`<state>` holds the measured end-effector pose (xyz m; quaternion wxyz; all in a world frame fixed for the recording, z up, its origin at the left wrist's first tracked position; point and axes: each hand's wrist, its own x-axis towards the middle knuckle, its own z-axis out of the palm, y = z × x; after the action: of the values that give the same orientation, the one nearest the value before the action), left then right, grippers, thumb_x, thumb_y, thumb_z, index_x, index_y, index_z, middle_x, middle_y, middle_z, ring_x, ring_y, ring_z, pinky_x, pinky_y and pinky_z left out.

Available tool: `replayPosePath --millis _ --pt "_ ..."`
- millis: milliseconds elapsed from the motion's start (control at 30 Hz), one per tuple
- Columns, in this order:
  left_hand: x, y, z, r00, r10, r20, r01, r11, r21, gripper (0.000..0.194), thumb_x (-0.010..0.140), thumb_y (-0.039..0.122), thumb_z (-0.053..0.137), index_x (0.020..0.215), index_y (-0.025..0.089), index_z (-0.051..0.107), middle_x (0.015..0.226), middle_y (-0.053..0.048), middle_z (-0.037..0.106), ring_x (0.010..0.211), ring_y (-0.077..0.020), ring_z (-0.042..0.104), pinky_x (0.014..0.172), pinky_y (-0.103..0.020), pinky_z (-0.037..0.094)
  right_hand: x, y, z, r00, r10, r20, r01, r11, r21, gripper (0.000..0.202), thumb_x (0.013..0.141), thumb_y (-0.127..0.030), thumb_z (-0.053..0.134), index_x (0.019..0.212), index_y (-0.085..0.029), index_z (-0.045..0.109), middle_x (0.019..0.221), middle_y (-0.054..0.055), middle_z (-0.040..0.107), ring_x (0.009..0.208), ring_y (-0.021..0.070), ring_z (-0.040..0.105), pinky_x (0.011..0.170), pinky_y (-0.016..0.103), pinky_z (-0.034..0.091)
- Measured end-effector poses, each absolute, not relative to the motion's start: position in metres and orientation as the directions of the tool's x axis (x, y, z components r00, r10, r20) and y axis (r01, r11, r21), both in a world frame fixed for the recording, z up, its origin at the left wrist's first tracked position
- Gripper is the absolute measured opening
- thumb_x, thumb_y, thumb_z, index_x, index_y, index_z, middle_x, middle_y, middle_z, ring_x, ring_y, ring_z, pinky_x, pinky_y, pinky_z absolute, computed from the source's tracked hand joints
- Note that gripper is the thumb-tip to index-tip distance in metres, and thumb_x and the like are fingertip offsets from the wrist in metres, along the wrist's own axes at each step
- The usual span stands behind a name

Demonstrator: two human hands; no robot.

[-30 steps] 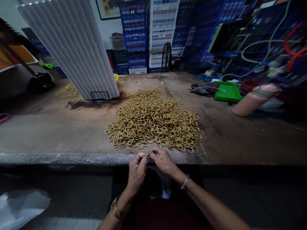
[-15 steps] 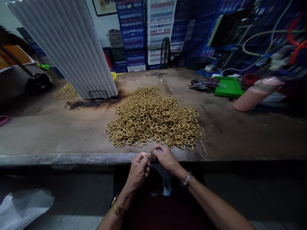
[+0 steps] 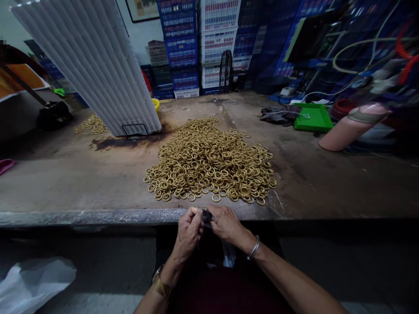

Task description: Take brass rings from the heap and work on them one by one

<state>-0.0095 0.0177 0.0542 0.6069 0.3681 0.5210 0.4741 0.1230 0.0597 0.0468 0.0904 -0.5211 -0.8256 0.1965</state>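
Note:
Just past the table's front edge, my left hand (image 3: 187, 233) is closed in a pinch. What its fingertips hold is too small and covered to name. Close against it, my right hand (image 3: 225, 221) is closed around a small dark object (image 3: 207, 215), whose kind I cannot make out; a yellowish speck shows at its top. Right in front of both hands spreads a large heap of gold-coloured rings (image 3: 209, 161). One loose ring (image 3: 216, 195) lies at the heap's near edge, close to my right fingers.
A tall ribbed white panel (image 3: 94, 65) leans at the left on a wire stand (image 3: 135, 131), near a smaller ring pile (image 3: 91, 125). Rightward are a green tray (image 3: 313, 118), a pink bottle (image 3: 352, 128) and cables. Stacked crates (image 3: 180, 43) stand behind the table (image 3: 65, 183).
My right hand has lowered and turned, its back now upward. The dark object between the hands now shows. A loose ring is visible where my right fingers were.

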Motion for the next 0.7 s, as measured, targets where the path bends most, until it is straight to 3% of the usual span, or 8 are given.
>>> replayPosePath --millis 167,367,533,700 --pt "-0.015 0.008 0.057 0.103 0.941 -0.323 -0.405 0.336 0.850 0.029 0.074 0.044 0.056 0.071 0.018 0.044 0.053 0.007 0.044 0.038 -0.0027 0.033 0.034 -0.014 0.022 0.116 0.075 0.050 -0.360 0.932 -0.044 0.877 0.322 -0.356 0.023 0.074 -0.017 0.043 0.093 -0.020 0.054 0.078 0.005 0.064 0.070 0.0167 0.057 0.058 0.025 0.027" --pt "-0.028 0.008 0.048 0.050 0.934 -0.355 -0.596 0.313 0.739 0.028 0.075 0.041 0.056 0.075 0.014 0.049 0.078 -0.002 0.055 0.045 -0.0023 0.038 0.034 -0.013 0.023 0.080 0.085 0.055 -0.401 0.916 0.034 0.851 0.386 -0.356 0.022 0.076 -0.018 0.046 0.097 -0.021 0.050 0.083 0.005 0.065 0.075 0.0180 0.058 0.061 0.025 0.030" --pt "-0.041 0.008 0.039 0.040 0.927 -0.372 -0.678 0.298 0.671 0.023 0.072 0.034 0.061 0.076 0.015 0.049 0.074 -0.001 0.054 0.045 -0.0021 0.038 0.035 -0.013 0.024 0.063 0.093 0.046 -0.346 0.937 0.036 0.894 0.341 -0.290 0.017 0.080 -0.024 0.045 0.096 -0.021 0.050 0.082 0.006 0.065 0.079 0.0206 0.058 0.063 0.027 0.031" --pt "-0.047 0.014 0.034 0.113 0.915 -0.387 -0.741 0.337 0.580 0.024 0.066 0.024 0.067 0.082 0.018 0.049 0.066 0.003 0.049 0.044 -0.0024 0.039 0.035 -0.012 0.025 0.066 0.100 0.046 -0.338 0.939 0.068 0.869 0.339 -0.360 0.017 0.080 -0.028 0.045 0.094 -0.020 0.049 0.083 0.004 0.064 0.077 0.0185 0.059 0.061 0.026 0.030"
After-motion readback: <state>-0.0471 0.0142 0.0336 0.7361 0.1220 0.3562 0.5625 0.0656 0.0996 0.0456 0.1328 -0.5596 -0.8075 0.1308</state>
